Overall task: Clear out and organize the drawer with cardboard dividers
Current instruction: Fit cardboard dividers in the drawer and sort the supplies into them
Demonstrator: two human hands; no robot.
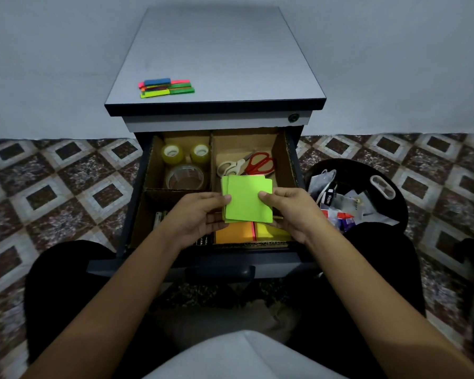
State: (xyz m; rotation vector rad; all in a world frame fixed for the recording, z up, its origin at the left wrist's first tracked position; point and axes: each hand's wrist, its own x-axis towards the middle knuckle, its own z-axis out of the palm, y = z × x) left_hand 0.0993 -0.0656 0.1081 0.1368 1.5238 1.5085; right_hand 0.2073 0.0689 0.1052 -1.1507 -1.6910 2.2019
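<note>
The drawer [137, 187] of a grey cabinet stands pulled out, split by cardboard dividers [210, 157] into compartments. My left hand [197, 217] and my right hand [290, 212] together hold a stack of green sticky notes [246, 198] above the front right compartment. Under the stack lie orange sticky notes [234, 232] and yellow sticky notes [271, 231]. Tape rolls [184, 165] fill the back left compartment. Two pairs of scissors [246, 164], white and red handled, lie in the back right one. The front left compartment is mostly hidden by my left hand.
Coloured page-flag strips [166, 88] lie on the cabinet top [216, 58]. A black bin [367, 192] with scraps and packaging stands on the patterned floor to the right of the drawer. My knees flank the drawer front.
</note>
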